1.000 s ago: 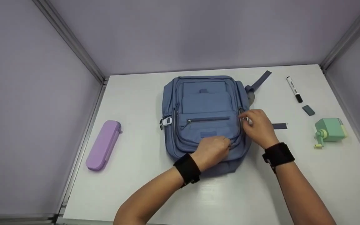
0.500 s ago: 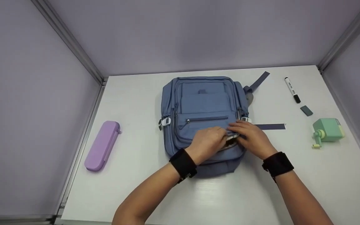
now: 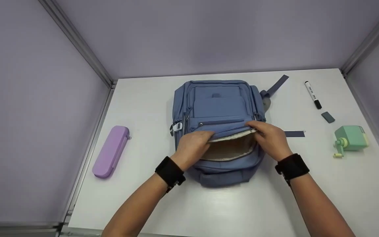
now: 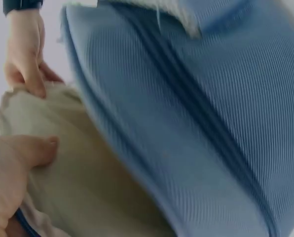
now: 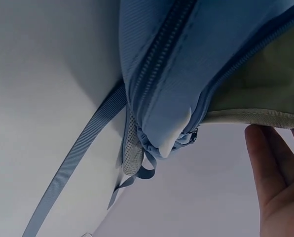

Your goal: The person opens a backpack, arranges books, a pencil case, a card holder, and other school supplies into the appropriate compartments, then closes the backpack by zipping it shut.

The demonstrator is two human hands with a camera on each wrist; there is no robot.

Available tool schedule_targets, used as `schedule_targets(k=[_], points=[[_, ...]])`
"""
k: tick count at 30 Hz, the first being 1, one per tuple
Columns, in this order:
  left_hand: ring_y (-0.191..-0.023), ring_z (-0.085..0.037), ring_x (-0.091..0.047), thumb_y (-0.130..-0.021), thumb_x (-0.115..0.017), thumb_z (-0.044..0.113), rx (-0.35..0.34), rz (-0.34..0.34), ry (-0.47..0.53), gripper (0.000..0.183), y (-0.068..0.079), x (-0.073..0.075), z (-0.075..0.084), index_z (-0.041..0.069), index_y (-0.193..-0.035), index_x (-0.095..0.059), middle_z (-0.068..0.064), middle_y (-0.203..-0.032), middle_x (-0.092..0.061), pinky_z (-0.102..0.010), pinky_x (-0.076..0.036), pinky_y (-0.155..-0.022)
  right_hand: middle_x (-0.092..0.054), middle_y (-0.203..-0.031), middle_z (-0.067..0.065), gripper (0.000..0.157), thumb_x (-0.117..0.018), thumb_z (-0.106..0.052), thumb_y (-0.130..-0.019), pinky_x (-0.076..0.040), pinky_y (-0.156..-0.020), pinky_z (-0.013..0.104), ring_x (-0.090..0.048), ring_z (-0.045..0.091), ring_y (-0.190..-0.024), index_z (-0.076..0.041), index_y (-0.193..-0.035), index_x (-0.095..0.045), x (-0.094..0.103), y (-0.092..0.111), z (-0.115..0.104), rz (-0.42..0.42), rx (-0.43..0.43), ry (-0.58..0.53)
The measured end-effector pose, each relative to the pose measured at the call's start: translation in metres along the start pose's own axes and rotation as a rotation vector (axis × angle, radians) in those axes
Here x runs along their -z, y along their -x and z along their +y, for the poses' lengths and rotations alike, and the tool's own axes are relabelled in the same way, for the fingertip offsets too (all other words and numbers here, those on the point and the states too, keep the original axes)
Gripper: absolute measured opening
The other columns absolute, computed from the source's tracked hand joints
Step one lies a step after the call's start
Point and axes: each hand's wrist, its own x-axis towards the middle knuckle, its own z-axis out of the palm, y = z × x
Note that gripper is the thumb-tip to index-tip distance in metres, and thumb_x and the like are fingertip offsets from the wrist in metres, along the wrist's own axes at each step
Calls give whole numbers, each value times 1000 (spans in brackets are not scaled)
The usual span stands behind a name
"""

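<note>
A blue backpack lies on its back on the table, its front pocket gaping and showing a beige lining. My left hand grips the pocket's upper edge at its left side; in the left wrist view, the left thumb lies against the lining. The pocket edge's right side is pinched by my right hand, which the right wrist view shows with its fingers at the lining's hem. Between them they hold the flap lifted. The undersides of both hands are partly hidden in the head view.
A purple zip case lies on the table's left. To the right are a marker, a dark eraser-like block and a green pencil sharpener with a crank. Backpack straps stick out rightward. Walls enclose the table's back and sides.
The front pocket has gone from closed to wide open. My left hand has moved left along its edge; my right hand has shifted from the backpack's side onto the flap, which is now lifted.
</note>
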Motion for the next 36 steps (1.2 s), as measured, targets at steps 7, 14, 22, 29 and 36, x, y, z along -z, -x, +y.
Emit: schedule_targets(k=[7, 14, 22, 29, 36], points=[[-96, -20, -73, -95, -73, 13, 37, 118, 12, 28, -21, 12, -10, 10, -123, -72, -5, -113, -75, -35, -59, -74, -61, -141, 11, 58, -69, 6, -88, -44, -105, 50, -55, 31, -132, -13, -142, -62, 15, -1, 16, -40, 40, -50], [-103, -21, -72, -94, -72, 9, 78, 141, 64, 30, -37, 27, -16, 10, -124, -72, -6, -116, -75, -37, -58, -82, -58, -141, 22, 48, -65, 2, -91, -35, -111, 59, -46, 45, -135, -2, -138, -62, 49, 14, 65, 145, -172, 79], [-105, -20, -71, -96, -69, 9, 104, 106, 84, 29, -44, 34, -17, 11, -125, -71, -6, -118, -74, -37, -58, -83, -28, -157, 37, 61, -57, -14, -96, 2, -121, 60, -7, 53, -150, 8, -151, -40, 101, 44, 126, 238, -640, 295], [-103, -20, -72, -97, -68, 9, 98, 133, 97, 27, -45, 34, -18, 10, -124, -72, -6, -115, -75, -37, -58, -82, -5, -161, 40, 86, -57, -30, -96, 6, -117, 67, 6, 58, -148, 9, -158, -13, 130, 70, 159, 162, -953, 285], [-100, -19, -72, -99, -67, 11, 93, 167, 80, 24, -49, 37, -20, 11, -122, -74, -5, -113, -75, -35, -58, -81, -12, -155, 46, 96, -56, -37, -95, -24, -110, 72, -15, 63, -142, 13, -157, -2, 138, 87, 173, 59, -1029, 175]])
